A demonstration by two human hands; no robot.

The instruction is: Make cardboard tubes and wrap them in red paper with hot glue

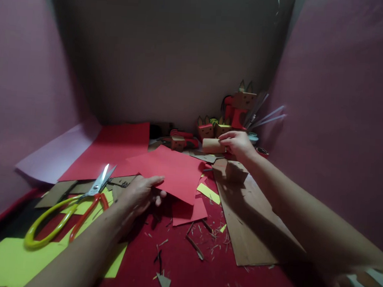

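Observation:
My left hand [144, 193] pinches the near edge of a red sheet of paper [176, 173], thumb on top. Farther back on the right, my right hand [239, 144] grips one end of a brown cardboard tube [212, 145] by its fingertips; the tube lies sideways in the air or just over scraps, I cannot tell which. Below my right hand a small cardboard box [236, 172] sits on a flat brown board [248, 222]. Scissors [98, 189] with one yellow and one red handle lie open beside my left forearm.
Cardboard animal figures [243, 101] with pointed ears stand at the back right near several pale sticks [270, 117]. Red sheets [112, 149] and yellow paper [15, 262] lie on the left. Scraps and shavings [217, 246] litter the red table surface [208, 284]. Walls enclose the sides and back.

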